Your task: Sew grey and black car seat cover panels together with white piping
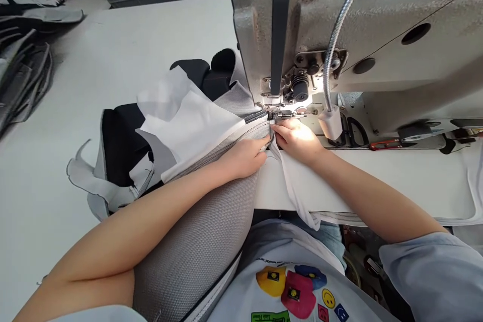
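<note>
We judge the grey fabric [199,236], near-left of the sewing machine [370,25], soft and pliable, best held along the edge our left hand [246,159] curls closed on; our bent right hand's [298,141] grip we cannot tell.

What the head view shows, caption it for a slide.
Left hand on grey mesh fabric, right hand at a white strip, both close to a sewing machine.

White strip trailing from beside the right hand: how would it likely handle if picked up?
The white strip would likely flop, since it bends and twists across the table. Looking thin and narrow, it is probably light.
</note>
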Demonstrator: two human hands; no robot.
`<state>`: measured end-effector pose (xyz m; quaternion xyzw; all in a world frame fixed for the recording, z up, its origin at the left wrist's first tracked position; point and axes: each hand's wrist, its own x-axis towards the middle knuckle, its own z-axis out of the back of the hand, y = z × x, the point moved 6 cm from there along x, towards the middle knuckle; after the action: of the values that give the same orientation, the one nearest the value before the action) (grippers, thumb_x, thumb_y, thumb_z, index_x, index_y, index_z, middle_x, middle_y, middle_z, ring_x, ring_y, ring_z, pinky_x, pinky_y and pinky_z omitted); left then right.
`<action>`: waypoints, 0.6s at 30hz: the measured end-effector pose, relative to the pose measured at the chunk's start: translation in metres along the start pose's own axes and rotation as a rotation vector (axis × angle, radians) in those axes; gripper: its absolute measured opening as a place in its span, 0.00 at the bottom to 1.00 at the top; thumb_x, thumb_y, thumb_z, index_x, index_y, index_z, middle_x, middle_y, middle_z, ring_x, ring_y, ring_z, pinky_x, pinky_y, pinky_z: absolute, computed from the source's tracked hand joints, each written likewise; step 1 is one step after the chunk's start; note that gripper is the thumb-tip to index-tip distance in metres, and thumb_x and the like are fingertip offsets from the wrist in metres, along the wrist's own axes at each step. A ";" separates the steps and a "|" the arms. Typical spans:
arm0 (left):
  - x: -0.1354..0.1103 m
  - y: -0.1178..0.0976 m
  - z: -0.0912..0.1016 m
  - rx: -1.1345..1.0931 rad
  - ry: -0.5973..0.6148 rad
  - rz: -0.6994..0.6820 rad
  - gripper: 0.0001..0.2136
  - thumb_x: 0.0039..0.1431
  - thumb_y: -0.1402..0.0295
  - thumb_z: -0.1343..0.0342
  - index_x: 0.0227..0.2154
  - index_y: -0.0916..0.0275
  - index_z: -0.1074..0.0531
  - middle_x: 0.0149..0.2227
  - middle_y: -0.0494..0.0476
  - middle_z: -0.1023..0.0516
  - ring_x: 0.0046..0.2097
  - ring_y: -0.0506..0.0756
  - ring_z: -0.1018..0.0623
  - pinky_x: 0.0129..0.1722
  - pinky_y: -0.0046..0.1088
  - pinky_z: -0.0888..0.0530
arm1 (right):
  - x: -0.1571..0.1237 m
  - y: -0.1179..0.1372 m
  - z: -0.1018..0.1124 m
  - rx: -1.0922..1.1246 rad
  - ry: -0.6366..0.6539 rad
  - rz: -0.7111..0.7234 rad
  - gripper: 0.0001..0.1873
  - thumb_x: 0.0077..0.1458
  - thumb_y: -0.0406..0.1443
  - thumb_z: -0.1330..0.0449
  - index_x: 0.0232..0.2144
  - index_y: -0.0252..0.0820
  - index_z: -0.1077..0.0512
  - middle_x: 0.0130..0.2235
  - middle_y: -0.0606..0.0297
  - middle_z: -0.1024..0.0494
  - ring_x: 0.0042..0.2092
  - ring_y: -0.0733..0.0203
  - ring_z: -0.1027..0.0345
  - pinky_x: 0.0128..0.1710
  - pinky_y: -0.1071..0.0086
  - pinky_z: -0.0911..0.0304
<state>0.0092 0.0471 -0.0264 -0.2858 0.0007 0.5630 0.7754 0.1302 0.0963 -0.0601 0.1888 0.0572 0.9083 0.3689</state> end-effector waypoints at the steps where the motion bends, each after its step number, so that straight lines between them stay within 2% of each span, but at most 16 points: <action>1: 0.002 0.000 0.002 0.023 0.003 0.007 0.28 0.59 0.71 0.57 0.64 0.66 0.41 0.56 0.62 0.26 0.55 0.61 0.26 0.56 0.36 0.29 | 0.000 -0.001 -0.001 -0.010 -0.017 -0.004 0.19 0.63 0.33 0.53 0.50 0.35 0.27 0.45 0.52 0.23 0.45 0.52 0.33 0.49 0.59 0.36; 7: 0.013 -0.002 0.009 0.177 0.007 0.053 0.27 0.59 0.70 0.55 0.63 0.62 0.39 0.49 0.60 0.21 0.49 0.61 0.22 0.49 0.35 0.27 | 0.001 0.000 0.004 0.030 -0.044 -0.055 0.19 0.63 0.33 0.51 0.52 0.37 0.28 0.49 0.53 0.24 0.46 0.51 0.33 0.48 0.59 0.37; 11: 0.014 -0.001 0.008 0.189 0.001 0.047 0.25 0.58 0.69 0.55 0.60 0.63 0.35 0.50 0.61 0.22 0.50 0.61 0.23 0.50 0.34 0.28 | -0.016 0.013 0.018 0.206 0.032 -0.085 0.17 0.60 0.31 0.49 0.49 0.41 0.27 0.42 0.58 0.23 0.43 0.55 0.33 0.43 0.64 0.37; 15: 0.012 0.001 0.007 0.168 -0.005 0.050 0.28 0.59 0.69 0.56 0.65 0.64 0.42 0.56 0.62 0.26 0.56 0.60 0.26 0.55 0.34 0.31 | -0.064 0.056 0.032 0.384 0.208 0.064 0.13 0.56 0.27 0.48 0.37 0.39 0.25 0.34 0.59 0.25 0.37 0.59 0.33 0.37 0.68 0.38; 17: 0.007 0.002 0.009 0.157 0.014 0.054 0.28 0.61 0.66 0.56 0.65 0.64 0.44 0.60 0.62 0.30 0.59 0.60 0.29 0.58 0.34 0.33 | -0.093 0.086 0.042 0.505 0.385 0.180 0.14 0.52 0.24 0.48 0.31 0.39 0.24 0.31 0.60 0.25 0.35 0.60 0.32 0.35 0.70 0.38; 18: 0.003 0.003 0.010 0.154 0.035 0.061 0.29 0.62 0.64 0.55 0.66 0.64 0.45 0.61 0.62 0.33 0.61 0.60 0.31 0.60 0.35 0.35 | -0.107 0.102 0.047 0.590 0.523 0.247 0.15 0.50 0.23 0.47 0.30 0.41 0.23 0.30 0.62 0.24 0.34 0.62 0.31 0.34 0.71 0.38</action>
<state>0.0049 0.0549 -0.0208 -0.2352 0.0664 0.5795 0.7775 0.1522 -0.0530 -0.0235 0.0547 0.3837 0.9078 0.1602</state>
